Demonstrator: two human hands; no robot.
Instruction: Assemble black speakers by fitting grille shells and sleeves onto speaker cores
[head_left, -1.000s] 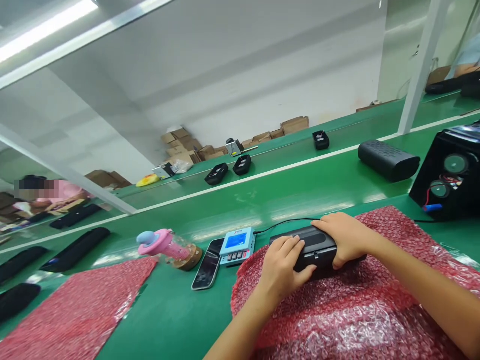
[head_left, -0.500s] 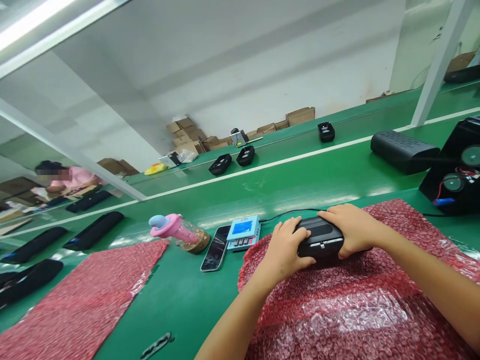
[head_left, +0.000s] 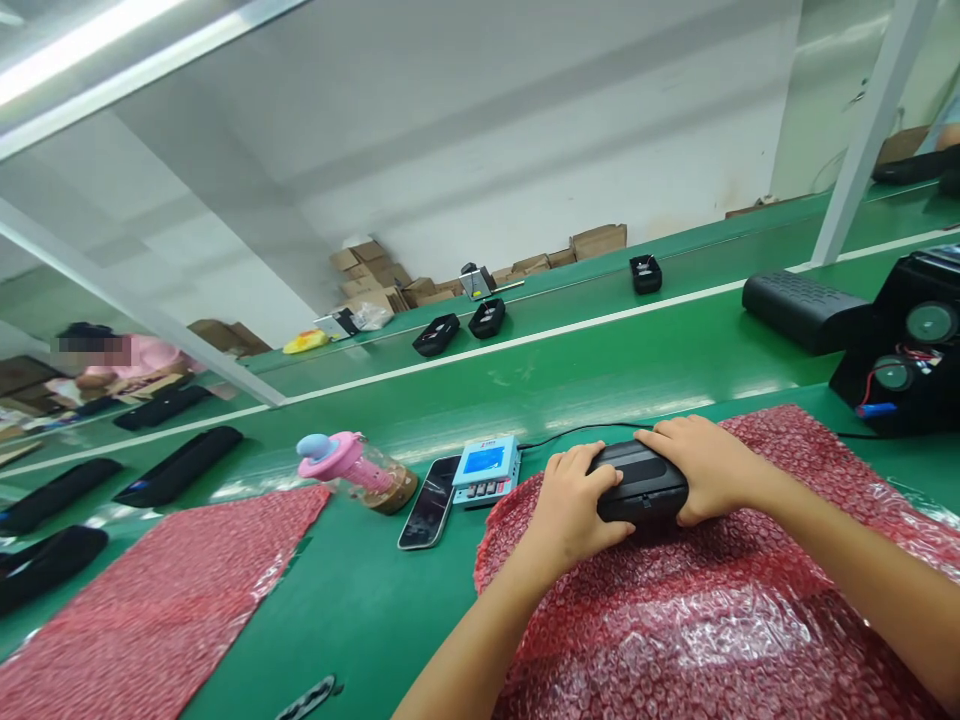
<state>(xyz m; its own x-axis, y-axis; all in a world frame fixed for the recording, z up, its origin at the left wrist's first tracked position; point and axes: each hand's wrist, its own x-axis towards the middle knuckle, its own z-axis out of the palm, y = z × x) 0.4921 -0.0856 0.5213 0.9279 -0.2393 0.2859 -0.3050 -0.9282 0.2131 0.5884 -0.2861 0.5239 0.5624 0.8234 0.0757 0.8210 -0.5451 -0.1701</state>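
The black plastic casing (head_left: 641, 485) rested, as it seemed, on the red bubble wrap (head_left: 667, 625), between the two hands. The left hand (head_left: 574, 505) was clamped on one end, its thumb apart from the fingers; the right hand (head_left: 709, 467) gripped the opposite end, thumb at the near side. The casing looked already closed, but whether it was fastened I could not tell. At right, an open black housing (head_left: 862, 350) showed bare wires (head_left: 869, 388), so I judged it unfinished.
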